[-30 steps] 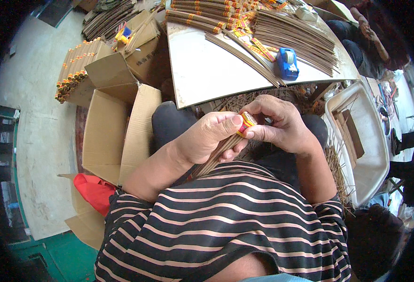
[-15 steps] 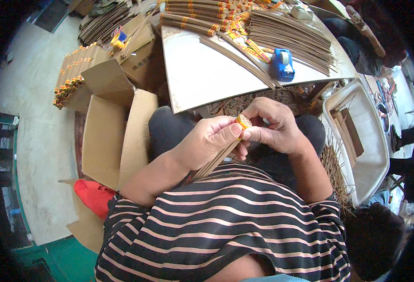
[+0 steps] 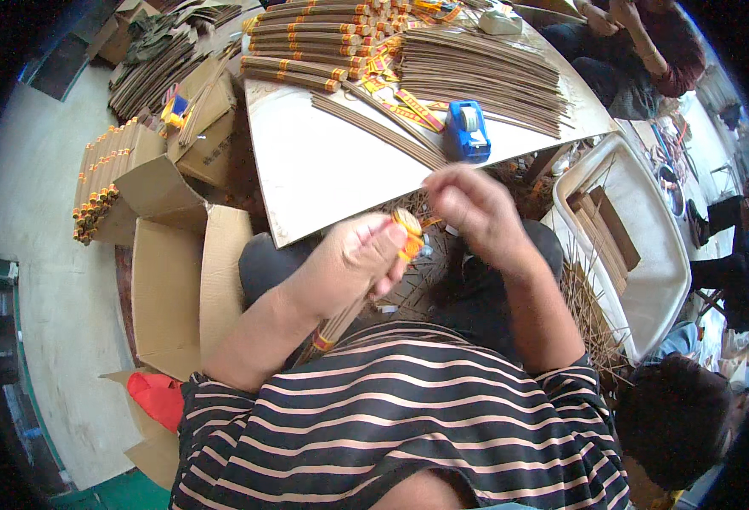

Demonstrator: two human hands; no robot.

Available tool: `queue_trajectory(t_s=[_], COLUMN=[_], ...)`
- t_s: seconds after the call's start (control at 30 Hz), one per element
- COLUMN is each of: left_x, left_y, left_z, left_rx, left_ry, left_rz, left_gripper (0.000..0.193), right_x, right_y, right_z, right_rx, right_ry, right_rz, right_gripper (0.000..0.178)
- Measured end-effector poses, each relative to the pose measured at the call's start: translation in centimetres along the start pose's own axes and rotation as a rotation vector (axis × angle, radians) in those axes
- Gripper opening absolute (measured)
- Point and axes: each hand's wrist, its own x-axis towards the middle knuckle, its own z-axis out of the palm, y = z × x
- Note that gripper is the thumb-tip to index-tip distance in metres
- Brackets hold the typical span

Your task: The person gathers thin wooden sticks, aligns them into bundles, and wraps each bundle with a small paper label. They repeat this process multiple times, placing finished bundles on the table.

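Observation:
My left hand is wrapped round a bundle of brown incense sticks. A yellow and red paper band circles the bundle near its upper end, and a second band shows lower down by my shirt. Apart from the bundle, my right hand is raised by the table's near edge, its fingers bent and smeared by motion. Whether it holds anything cannot be made out. Just beyond it on the table stands a blue tape dispenser. Loose incense sticks lie beside the dispenser.
The white table carries banded bundles, yellow-red label strips and a spread of sticks. An open carton stands at left, near stacked bundles. A white tub sits at right. Other people are nearby.
My right hand has come off the bundle's banded end and moved up toward the table. My left hand still grips the bundle. The whole view has shifted, so the surroundings appear farther left.

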Motion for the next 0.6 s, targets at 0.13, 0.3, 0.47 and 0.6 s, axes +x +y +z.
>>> queue_trajectory(t_s=[0.13, 0.3, 0.47, 0.6], left_x=[4.9, 14.1, 22.2, 27.5], left_y=[1.4, 3.0, 3.2, 1.6], left_z=[-2.0, -2.5, -3.4, -4.2], left_rx=[0.012, -0.142, -0.206, -0.291], left_ry=[0.08, -0.009, -0.085, -0.106], left_rz=[0.058, 0.181, 0.155, 0.087], left_gripper=[0.035, 0.028, 0.03, 0.031], right_x=[4.7, 8.5, 9.7, 8.9], right_y=[4.1, 7.6, 8.1, 8.6], right_z=[-6.9, -11.2, -11.2, -10.3], right_rx=[-0.345, -0.462, -0.436, -0.131], right_ry=[0.399, 0.207, 0.126, 0.282], right_rz=[0.259, 0.597, 0.719, 0.615], right_gripper=[0.028, 0.032, 0.03, 0.018])
